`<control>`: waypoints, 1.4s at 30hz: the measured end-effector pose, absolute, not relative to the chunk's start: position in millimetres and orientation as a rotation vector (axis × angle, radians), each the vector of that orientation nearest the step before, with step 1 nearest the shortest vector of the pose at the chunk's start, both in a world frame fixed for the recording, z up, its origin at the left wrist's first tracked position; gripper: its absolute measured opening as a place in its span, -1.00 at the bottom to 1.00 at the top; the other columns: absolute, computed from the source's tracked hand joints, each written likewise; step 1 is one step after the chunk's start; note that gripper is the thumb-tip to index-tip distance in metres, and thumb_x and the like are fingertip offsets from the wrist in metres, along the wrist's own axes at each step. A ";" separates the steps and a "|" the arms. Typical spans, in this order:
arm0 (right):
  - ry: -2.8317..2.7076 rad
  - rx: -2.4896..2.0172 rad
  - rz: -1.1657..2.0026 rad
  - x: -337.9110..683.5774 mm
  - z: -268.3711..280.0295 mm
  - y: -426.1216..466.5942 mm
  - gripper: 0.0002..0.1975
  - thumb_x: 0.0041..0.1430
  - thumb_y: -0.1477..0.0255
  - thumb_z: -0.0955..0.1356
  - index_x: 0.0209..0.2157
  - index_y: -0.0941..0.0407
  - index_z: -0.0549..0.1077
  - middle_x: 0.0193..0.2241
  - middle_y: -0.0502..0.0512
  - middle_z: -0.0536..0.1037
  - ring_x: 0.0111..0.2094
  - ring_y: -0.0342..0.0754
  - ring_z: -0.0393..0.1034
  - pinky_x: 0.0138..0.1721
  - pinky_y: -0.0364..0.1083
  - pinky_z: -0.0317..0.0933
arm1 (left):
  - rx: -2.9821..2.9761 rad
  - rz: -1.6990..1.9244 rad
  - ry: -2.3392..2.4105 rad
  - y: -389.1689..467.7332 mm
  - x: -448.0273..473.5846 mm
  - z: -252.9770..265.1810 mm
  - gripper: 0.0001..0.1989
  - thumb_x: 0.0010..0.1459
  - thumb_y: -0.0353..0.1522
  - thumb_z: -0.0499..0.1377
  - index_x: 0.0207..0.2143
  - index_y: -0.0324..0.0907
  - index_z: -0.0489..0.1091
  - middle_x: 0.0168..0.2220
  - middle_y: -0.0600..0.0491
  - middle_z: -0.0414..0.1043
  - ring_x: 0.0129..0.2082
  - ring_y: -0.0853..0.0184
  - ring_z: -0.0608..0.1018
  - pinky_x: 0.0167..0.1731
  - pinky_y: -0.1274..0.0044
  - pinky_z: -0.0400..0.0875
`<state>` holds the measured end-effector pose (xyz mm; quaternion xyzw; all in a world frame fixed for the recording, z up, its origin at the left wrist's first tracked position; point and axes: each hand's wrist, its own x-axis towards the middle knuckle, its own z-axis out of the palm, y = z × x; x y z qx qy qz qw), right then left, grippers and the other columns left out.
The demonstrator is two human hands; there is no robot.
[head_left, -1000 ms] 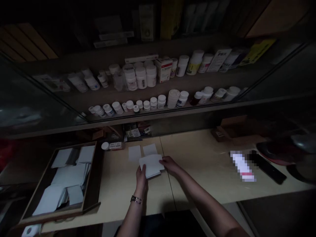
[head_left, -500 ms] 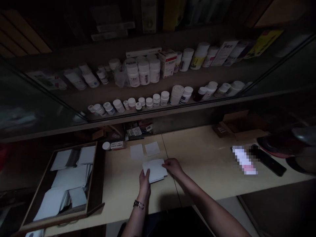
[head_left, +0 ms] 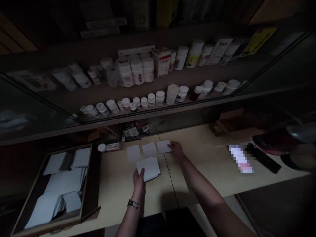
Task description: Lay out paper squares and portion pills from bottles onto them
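Observation:
My left hand (head_left: pixel 139 182) grips a stack of white paper sheets (head_left: pixel 149 168), thumb on top, just above the wooden counter (head_left: pixel 118 191). At the right end of a short row, my right hand (head_left: pixel 176 148) pinches the edge of a single white paper sheet (head_left: pixel 163 146). To its left lie two similar loose sheets, a middle sheet (head_left: pixel 149 149) and a left sheet (head_left: pixel 133 153). The fingers under the stack are hidden.
A wooden drawer (head_left: pixel 85 184) with piles of white paper stands at left. A white bottle (head_left: pixel 102 147) and small boxes (head_left: pixel 113 146) sit behind. Shelves of medicine bottles (head_left: pixel 172 94) rise above. At right are a cardboard box (head_left: pixel 234 133) and a black phone-like object (head_left: pixel 268 159).
My right hand has drawn a sheet off the stack and moved it forward and right, beside the two loose sheets. My left hand still holds the stack. The view has shifted slightly.

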<state>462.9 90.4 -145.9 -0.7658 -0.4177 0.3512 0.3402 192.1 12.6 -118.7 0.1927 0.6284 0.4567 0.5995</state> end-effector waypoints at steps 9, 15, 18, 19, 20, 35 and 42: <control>-1.179 -2.228 0.471 439.5 -121.7 75.6 -0.53 0.04 0.41 0.30 0.03 0.14 0.30 -0.09 0.24 0.43 -0.14 0.05 0.33 -0.24 -0.09 0.18 | 0.515 1.088 1.470 22.9 217.5 -106.6 -0.57 -0.19 -0.23 0.35 -0.28 -0.31 0.41 -0.25 -0.19 0.54 -0.33 0.24 0.58 -0.29 0.48 0.45; -1.165 -1.822 1.039 412.6 -121.8 19.8 -0.77 -0.03 0.24 0.33 -0.51 0.13 0.41 -0.55 0.02 0.48 -0.49 -0.07 0.34 -0.48 -0.16 0.14 | 0.593 1.033 1.429 21.9 235.5 -107.8 -0.53 -0.18 -0.21 0.33 -0.23 -0.31 0.42 -0.22 -0.18 0.54 -0.29 0.22 0.58 -0.24 0.45 0.43; -0.975 -1.807 1.067 400.5 -138.0 -7.7 -0.76 -0.13 0.24 0.37 -0.63 0.13 0.37 -0.65 -0.02 0.42 -0.56 -0.10 0.29 -0.52 -0.16 0.10 | 0.621 0.981 1.432 16.2 244.0 -111.1 -0.53 -0.17 -0.20 0.34 -0.23 -0.33 0.42 -0.22 -0.20 0.53 -0.31 0.22 0.58 -0.26 0.46 0.44; -0.906 -1.794 1.079 399.3 -143.3 -14.3 -0.74 -0.15 0.23 0.38 -0.64 0.13 0.37 -0.66 -0.01 0.42 -0.57 -0.10 0.29 -0.53 -0.16 0.11 | 0.623 0.972 1.427 13.8 246.4 -111.9 -0.53 -0.16 -0.20 0.33 -0.23 -0.33 0.42 -0.22 -0.20 0.53 -0.31 0.22 0.57 -0.27 0.46 0.44; -0.847 -1.773 1.097 400.3 -148.0 -19.4 -0.73 -0.15 0.21 0.38 -0.64 0.13 0.38 -0.67 0.00 0.43 -0.57 -0.09 0.29 -0.53 -0.15 0.12 | 0.623 0.966 1.419 11.3 248.5 -112.4 -0.53 -0.15 -0.19 0.33 -0.23 -0.33 0.42 -0.21 -0.20 0.53 -0.31 0.22 0.57 -0.27 0.46 0.44; -1.064 -2.103 0.760 573.1 -140.3 67.3 -0.84 -0.09 0.36 0.34 -0.58 0.16 0.49 -0.60 0.02 0.49 -0.50 -0.08 0.35 -0.46 -0.17 0.11 | 0.624 0.865 1.488 -20.6 262.8 -110.6 -0.56 -0.22 -0.21 0.36 -0.30 -0.32 0.44 -0.29 -0.19 0.54 -0.35 0.18 0.58 -0.32 0.46 0.45; -1.128 -2.300 0.678 560.5 -141.7 62.4 -0.85 -0.04 0.46 0.33 -0.37 0.12 0.50 -0.36 0.12 0.53 -0.29 -0.01 0.38 -0.32 -0.14 0.12 | 0.542 0.890 1.481 -25.2 271.9 -104.7 -0.55 -0.22 -0.21 0.36 -0.30 -0.30 0.42 -0.29 -0.17 0.55 -0.34 0.17 0.59 -0.33 0.45 0.47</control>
